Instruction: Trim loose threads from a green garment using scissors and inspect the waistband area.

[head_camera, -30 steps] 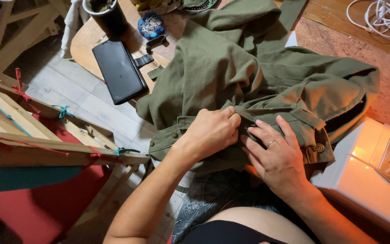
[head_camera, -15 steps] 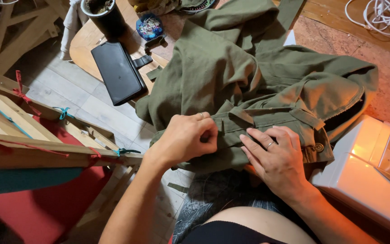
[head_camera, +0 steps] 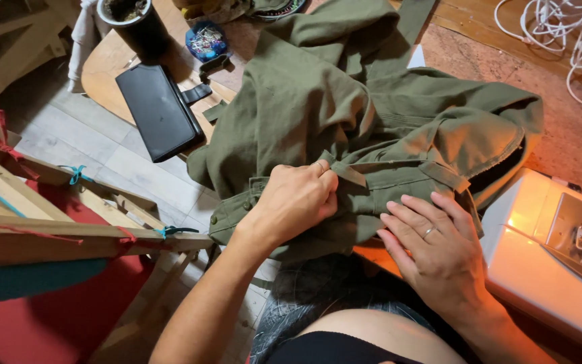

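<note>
Left hand [head_camera: 298, 202] curled, pinching olive garment [head_camera: 318, 114] waistband, right hand [head_camera: 436, 246] open, flat, fingers spread on cloth

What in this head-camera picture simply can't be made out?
- Left hand fingertips: curled into the olive-green garment, so what they pinch is hidden.
- Sewing machine: cut off by the right edge, glare washes out its needle area.
- Dark cup: top cropped, contents unclear.
- Pin holder: too small to read details.

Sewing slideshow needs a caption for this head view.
Left hand pinches a belt loop on olive trousers; right hand flattens the fabric.
</note>
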